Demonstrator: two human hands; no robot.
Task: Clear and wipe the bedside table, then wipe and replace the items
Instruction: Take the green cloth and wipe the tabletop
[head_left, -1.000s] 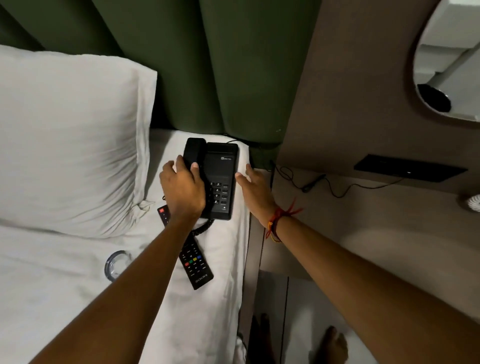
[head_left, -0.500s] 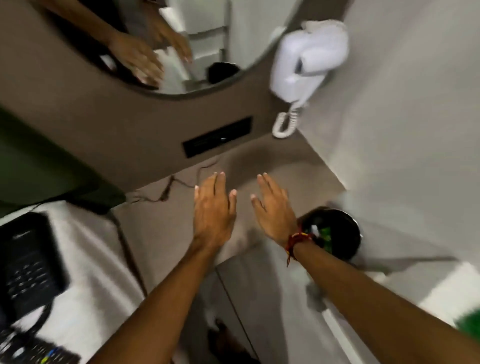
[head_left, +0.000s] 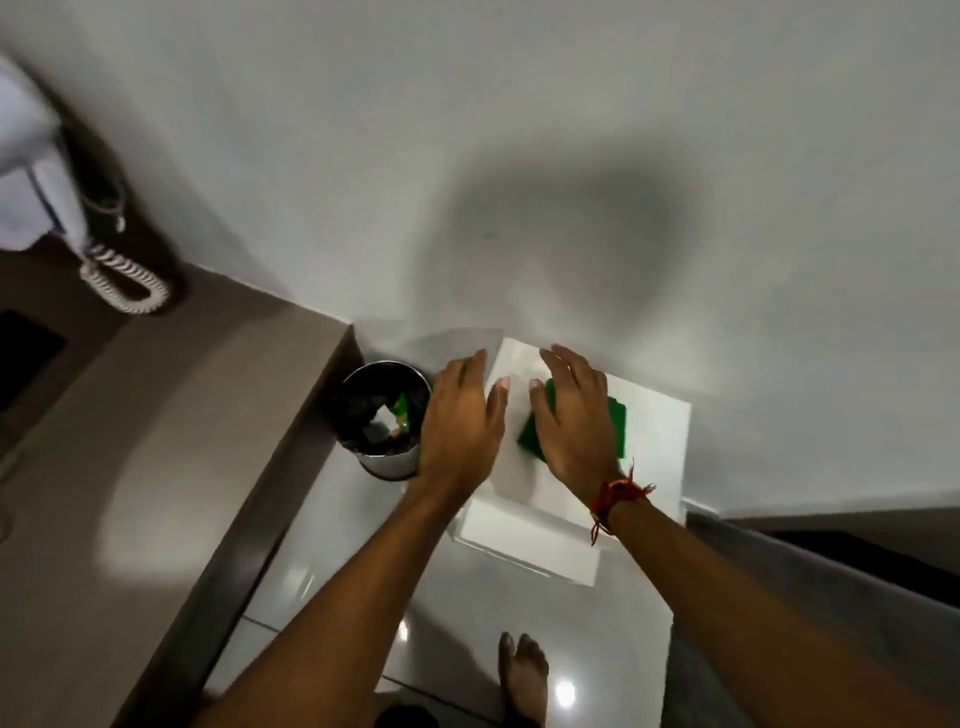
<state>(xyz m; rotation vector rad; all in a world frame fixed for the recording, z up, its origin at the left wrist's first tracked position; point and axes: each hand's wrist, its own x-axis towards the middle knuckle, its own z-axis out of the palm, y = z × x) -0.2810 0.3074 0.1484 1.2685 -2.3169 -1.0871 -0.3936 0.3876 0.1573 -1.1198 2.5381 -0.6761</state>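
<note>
Both arms reached forward over the floor (head_left: 322, 582). Left hand (head_left: 460, 423) was flat, fingers loosely spread, palm down, holding nothing, between the bin (head_left: 385, 470) and the white stool (head_left: 657, 441). Right hand (head_left: 574, 415) was likewise spread and palm down, above the green cloth (head_left: 618, 421); contact with the cloth could not be told. A red thread band (head_left: 615, 493) sat on the right wrist.

The cloth lay on the stool top, against the wall (head_left: 519, 156), partly hidden by the right hand. The steel bin stood on the floor between the stool and the brown table (head_left: 156, 441) and held dark liner and scraps. A white wall unit (head_left: 31, 176) with a coiled cord (head_left: 124, 283) hung at upper left, blurred. One bare foot (head_left: 524, 675) showed at bottom.
</note>
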